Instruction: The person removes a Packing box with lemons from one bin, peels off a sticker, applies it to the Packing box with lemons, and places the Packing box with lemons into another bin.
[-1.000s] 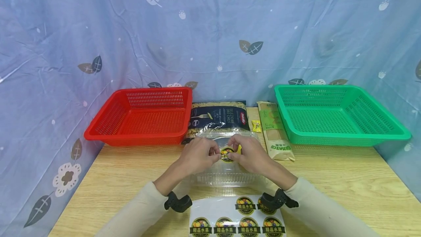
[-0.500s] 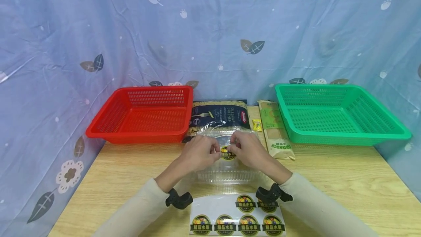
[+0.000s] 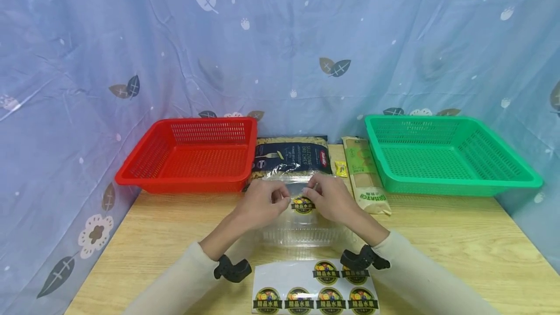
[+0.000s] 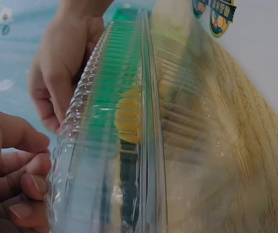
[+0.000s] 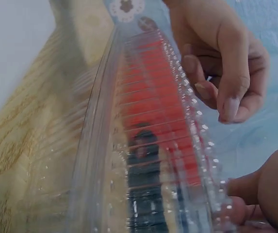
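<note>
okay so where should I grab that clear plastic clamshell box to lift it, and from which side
Probably by its two short ends, coming in from left and right. The clear clamshell box lies flat and wide with a protruding rim, its ends are free, and both hands and the round sticker occupy the lid.

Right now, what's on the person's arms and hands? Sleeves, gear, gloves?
Both hands are bare: no gloves or rings visible on the left hand or right hand. Each arm wears a long cream-coloured sleeve. A small black clamp-like camera mount sits at the left wrist, a matching one at the right.
</note>
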`<move>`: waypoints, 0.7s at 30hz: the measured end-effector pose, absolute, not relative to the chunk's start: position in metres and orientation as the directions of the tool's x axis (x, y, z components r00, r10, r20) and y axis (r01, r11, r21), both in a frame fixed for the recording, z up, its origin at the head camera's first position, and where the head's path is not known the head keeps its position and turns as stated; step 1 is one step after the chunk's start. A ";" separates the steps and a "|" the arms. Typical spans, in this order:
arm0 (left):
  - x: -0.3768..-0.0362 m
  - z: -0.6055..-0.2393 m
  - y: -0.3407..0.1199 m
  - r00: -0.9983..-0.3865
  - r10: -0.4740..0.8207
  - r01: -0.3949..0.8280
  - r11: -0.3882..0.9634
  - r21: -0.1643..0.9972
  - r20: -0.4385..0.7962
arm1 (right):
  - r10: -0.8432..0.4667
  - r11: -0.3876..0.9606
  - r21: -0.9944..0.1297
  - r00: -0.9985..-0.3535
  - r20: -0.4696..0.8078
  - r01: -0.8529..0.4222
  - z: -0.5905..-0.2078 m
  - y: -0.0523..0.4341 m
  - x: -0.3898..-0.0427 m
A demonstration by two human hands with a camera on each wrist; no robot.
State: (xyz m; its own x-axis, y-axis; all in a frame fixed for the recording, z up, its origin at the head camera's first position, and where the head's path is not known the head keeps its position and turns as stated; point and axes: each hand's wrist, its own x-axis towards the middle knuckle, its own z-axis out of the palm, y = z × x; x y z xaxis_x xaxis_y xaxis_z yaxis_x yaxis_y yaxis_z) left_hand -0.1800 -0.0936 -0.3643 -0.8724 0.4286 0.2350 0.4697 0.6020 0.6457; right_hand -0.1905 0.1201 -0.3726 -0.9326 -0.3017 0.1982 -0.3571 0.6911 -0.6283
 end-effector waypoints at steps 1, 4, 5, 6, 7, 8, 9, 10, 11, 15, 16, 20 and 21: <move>-0.179 -0.365 -0.095 -0.871 0.418 0.475 0.584 0.658 0.259 | -0.290 0.684 -0.647 -0.939 0.184 -0.338 -0.372 0.121 -0.189; -0.177 -0.366 -0.100 -0.872 0.380 0.482 0.559 0.674 0.309 | -0.264 0.646 -0.708 -0.954 0.145 -0.286 -0.369 0.123 -0.184; -0.175 -0.366 -0.102 -0.878 0.366 0.473 0.557 0.683 0.309 | -0.260 0.629 -0.727 -0.956 0.138 -0.276 -0.367 0.124 -0.182; -0.174 -0.366 -0.103 -0.884 0.352 0.462 0.557 0.690 0.307 | -0.258 0.609 -0.746 -0.957 0.134 -0.269 -0.366 0.125 -0.181; -0.173 -0.366 -0.105 -0.890 0.338 0.451 0.559 0.696 0.306 | -0.253 0.587 -0.766 -0.958 0.133 -0.262 -0.365 0.127 -0.179; -0.172 -0.365 -0.106 -0.899 0.321 0.434 0.561 0.705 0.297 | -0.253 0.563 -0.784 -0.958 0.137 -0.261 -0.363 0.129 -0.177; -0.171 -0.365 -0.107 -0.906 0.306 0.420 0.564 0.711 0.293 | -0.250 0.537 -0.803 -0.958 0.142 -0.259 -0.362 0.131 -0.175; -0.170 -0.366 -0.109 -0.913 0.289 0.406 0.567 0.716 0.289 | -0.245 0.513 -0.818 -0.958 0.152 -0.261 -0.360 0.133 -0.173; -0.169 -0.366 -0.110 -0.918 0.273 0.394 0.571 0.720 0.287 | -0.237 0.491 -0.831 -0.958 0.162 -0.262 -0.359 0.135 -0.171; -0.165 -0.369 -0.117 -0.932 0.217 0.362 0.574 0.735 0.289 | -0.181 0.419 -0.867 -0.961 0.211 -0.269 -0.352 0.146 -0.167; -0.164 -0.370 -0.119 -0.937 0.202 0.348 0.572 0.743 0.284 | -0.160 0.406 -0.872 -0.961 0.226 -0.273 -0.351 0.149 -0.166; -0.163 -0.375 -0.126 -0.954 0.133 0.296 0.552 0.779 0.268 | -0.072 0.386 -0.876 -0.956 0.286 -0.291 -0.345 0.162 -0.164; -0.163 -0.377 -0.128 -0.959 0.112 0.279 0.546 0.790 0.261 | -0.052 0.383 -0.875 -0.953 0.299 -0.295 -0.344 0.165 -0.163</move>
State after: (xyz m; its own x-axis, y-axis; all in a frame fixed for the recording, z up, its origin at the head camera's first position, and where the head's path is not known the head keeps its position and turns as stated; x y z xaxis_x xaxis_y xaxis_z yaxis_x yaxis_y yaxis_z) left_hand -0.1627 -0.1281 -0.3769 -0.9588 0.1123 0.2610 0.2790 0.5456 0.7903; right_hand -0.1635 0.1653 -0.3441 -0.9529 -0.0524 0.2986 -0.2953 0.3825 -0.8755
